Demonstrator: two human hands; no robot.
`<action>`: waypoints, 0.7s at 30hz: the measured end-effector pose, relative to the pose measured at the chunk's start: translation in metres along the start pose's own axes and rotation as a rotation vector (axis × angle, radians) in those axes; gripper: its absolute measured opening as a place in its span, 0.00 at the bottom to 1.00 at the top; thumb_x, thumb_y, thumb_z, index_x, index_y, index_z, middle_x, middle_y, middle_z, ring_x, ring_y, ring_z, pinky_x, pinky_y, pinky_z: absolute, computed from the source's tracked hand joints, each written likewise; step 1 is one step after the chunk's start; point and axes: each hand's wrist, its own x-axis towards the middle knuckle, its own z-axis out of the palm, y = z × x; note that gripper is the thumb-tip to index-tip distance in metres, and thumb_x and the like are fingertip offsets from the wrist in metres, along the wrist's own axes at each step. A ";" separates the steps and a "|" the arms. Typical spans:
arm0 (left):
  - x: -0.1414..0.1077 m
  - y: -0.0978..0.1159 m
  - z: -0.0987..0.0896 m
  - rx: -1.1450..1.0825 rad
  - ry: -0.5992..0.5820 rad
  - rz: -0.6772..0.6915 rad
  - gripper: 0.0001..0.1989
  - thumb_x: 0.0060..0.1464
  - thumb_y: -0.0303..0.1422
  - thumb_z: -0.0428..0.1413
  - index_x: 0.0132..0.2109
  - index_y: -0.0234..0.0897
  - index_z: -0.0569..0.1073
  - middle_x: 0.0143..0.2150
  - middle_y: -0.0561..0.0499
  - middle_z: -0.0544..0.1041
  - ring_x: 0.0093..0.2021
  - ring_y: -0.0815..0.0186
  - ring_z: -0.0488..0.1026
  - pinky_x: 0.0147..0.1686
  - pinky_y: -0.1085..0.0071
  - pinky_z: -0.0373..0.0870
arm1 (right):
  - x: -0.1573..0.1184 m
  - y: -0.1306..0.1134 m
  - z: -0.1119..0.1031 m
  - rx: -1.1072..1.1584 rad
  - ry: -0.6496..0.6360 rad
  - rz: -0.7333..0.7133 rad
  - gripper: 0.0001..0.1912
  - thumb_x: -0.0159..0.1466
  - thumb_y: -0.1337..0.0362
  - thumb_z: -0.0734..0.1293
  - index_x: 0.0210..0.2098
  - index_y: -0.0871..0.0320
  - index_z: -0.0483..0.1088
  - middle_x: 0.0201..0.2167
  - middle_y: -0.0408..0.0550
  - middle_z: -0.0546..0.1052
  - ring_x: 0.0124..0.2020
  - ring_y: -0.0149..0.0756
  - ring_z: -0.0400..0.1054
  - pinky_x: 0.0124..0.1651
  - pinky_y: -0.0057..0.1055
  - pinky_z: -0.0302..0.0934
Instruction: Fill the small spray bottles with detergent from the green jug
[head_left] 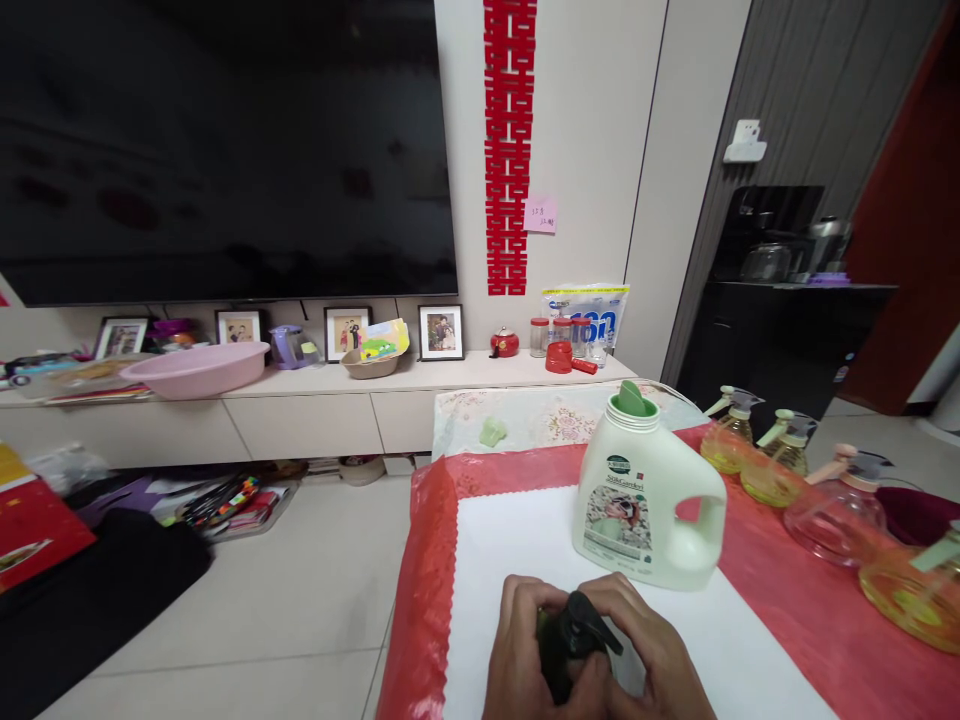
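Both hands are wrapped round a dark pump bottle (556, 655) at the front of the table. My left hand (517, 640) closes on it from the left. From the right, my right hand (652, 640) grips it, with fingers near the black pump head (585, 620). The lower bottle is hidden by my hands and the frame edge. Just beyond stands a pale green detergent jug (637, 500), upright, its green spout (634, 398) uncovered. A light green crumpled-looking piece (493, 432) lies on the floral cloth behind.
Several clear pump bottles (780, 460) with yellowish contents or tint line the right of the red cover (847, 620). A white sheet (495, 540) lies under the jug. Behind, a low cabinet (300, 425) holds a pink basin (199, 370), framed photos and jars. A television (225, 150) hangs above.
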 end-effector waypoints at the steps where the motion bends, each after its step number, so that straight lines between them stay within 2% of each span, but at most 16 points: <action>1: 0.001 0.000 0.001 0.008 0.002 -0.029 0.10 0.45 0.32 0.57 0.37 0.39 0.69 0.34 0.52 0.68 0.33 0.64 0.69 0.33 0.68 0.67 | 0.000 0.000 0.001 -0.010 0.013 0.003 0.08 0.71 0.62 0.61 0.45 0.59 0.66 0.40 0.44 0.68 0.41 0.25 0.64 0.42 0.20 0.61; 4: 0.003 -0.001 0.001 0.028 -0.012 -0.052 0.07 0.45 0.31 0.57 0.35 0.40 0.68 0.33 0.53 0.67 0.32 0.65 0.68 0.32 0.69 0.65 | -0.001 -0.001 0.004 -0.050 0.055 0.020 0.05 0.67 0.65 0.63 0.42 0.60 0.66 0.38 0.43 0.68 0.39 0.24 0.64 0.41 0.19 0.61; 8: 0.002 -0.002 0.000 0.011 -0.041 0.023 0.05 0.53 0.36 0.55 0.35 0.40 0.68 0.33 0.53 0.67 0.31 0.65 0.67 0.31 0.69 0.63 | -0.001 -0.001 0.008 -0.013 0.068 0.065 0.05 0.66 0.67 0.64 0.41 0.60 0.65 0.38 0.43 0.67 0.39 0.24 0.64 0.41 0.19 0.61; 14: -0.004 0.001 0.001 0.011 -0.016 0.097 0.10 0.61 0.42 0.52 0.40 0.40 0.69 0.35 0.51 0.65 0.33 0.63 0.66 0.34 0.66 0.67 | 0.002 -0.006 -0.002 0.094 -0.123 0.133 0.10 0.72 0.58 0.61 0.48 0.56 0.66 0.44 0.44 0.67 0.45 0.27 0.62 0.49 0.20 0.60; 17: -0.006 0.003 0.004 0.019 0.008 0.113 0.12 0.63 0.43 0.49 0.41 0.40 0.70 0.37 0.49 0.65 0.36 0.61 0.67 0.37 0.64 0.68 | 0.001 -0.004 -0.004 0.137 -0.136 0.141 0.12 0.73 0.56 0.61 0.49 0.55 0.67 0.47 0.45 0.66 0.47 0.29 0.61 0.52 0.22 0.59; 21: -0.008 0.002 0.007 0.032 0.005 0.100 0.15 0.65 0.44 0.45 0.39 0.40 0.69 0.37 0.48 0.66 0.38 0.59 0.68 0.36 0.63 0.69 | -0.003 0.003 0.002 0.159 -0.099 0.132 0.12 0.71 0.57 0.62 0.49 0.57 0.68 0.46 0.46 0.67 0.47 0.30 0.62 0.50 0.23 0.60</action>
